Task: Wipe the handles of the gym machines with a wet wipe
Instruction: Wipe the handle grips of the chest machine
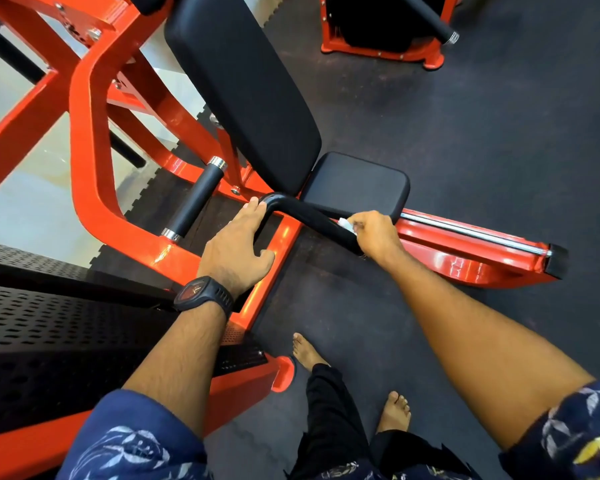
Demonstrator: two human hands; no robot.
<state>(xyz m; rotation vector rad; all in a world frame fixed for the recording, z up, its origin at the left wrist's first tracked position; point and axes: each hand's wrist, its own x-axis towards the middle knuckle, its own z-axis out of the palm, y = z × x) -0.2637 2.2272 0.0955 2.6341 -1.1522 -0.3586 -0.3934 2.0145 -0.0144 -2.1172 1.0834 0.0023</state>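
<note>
A bent black handle bar [307, 213] runs across the orange gym machine [87, 140] in front of the black seat pad [357, 183]. My left hand [238, 244], with a black watch on the wrist, grips the bar at its bend. My right hand [376, 233] is closed around the bar's right end and presses a small white wet wipe [346, 224] against it. Most of the wipe is hidden under my fingers. A second black foam grip [196, 199] with chrome ends sits to the left, untouched.
A tall black back pad [243, 88] rises behind the seat. A chrome rail [475, 232] runs right along the orange base. A perforated black panel [49, 327] is at lower left. Another orange machine [385, 32] stands at the top. My bare feet [305, 351] are on the dark rubber floor.
</note>
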